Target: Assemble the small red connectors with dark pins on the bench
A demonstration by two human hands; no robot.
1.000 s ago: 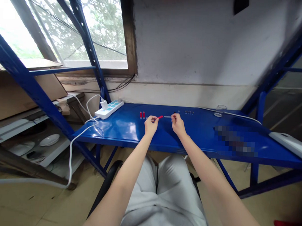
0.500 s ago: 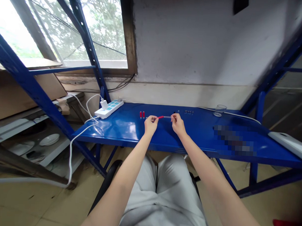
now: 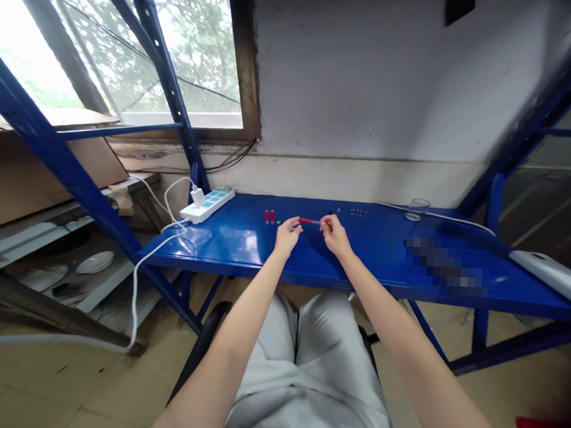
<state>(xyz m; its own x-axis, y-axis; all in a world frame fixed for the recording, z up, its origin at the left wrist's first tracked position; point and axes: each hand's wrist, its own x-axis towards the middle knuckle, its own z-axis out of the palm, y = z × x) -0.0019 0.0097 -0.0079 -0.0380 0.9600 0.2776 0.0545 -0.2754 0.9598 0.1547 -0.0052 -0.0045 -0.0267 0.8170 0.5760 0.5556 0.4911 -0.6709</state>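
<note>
Just above the blue table, my two hands hold a slim, pen-like stick between them. Its red part [image 3: 306,220] shows next to my left hand [image 3: 288,235], whose fingers are closed on that end. The clear, thin tube part [image 3: 316,222] runs into the pinched fingertips of my right hand [image 3: 334,234]. Red and clear parts are in line; whether they are joined cannot be made out. Left of my left hand stand two small red pieces [image 3: 269,217] with pale lower ends. Behind my right hand lies a row of several tiny metallic pieces [image 3: 358,212].
A white power strip [image 3: 209,204] with a plugged-in cable sits at the table's left end. Toward the back right stands a clear glass [image 3: 417,209]. A blurred dark object [image 3: 444,265] and a white panel [image 3: 550,273] lie on the right. Blue frame posts [image 3: 491,210] flank the table [image 3: 373,262].
My right hand has moved slightly left, closer to my left hand. Less of the clear tube shows between them, and the red part now lies farther from my left fingers.
</note>
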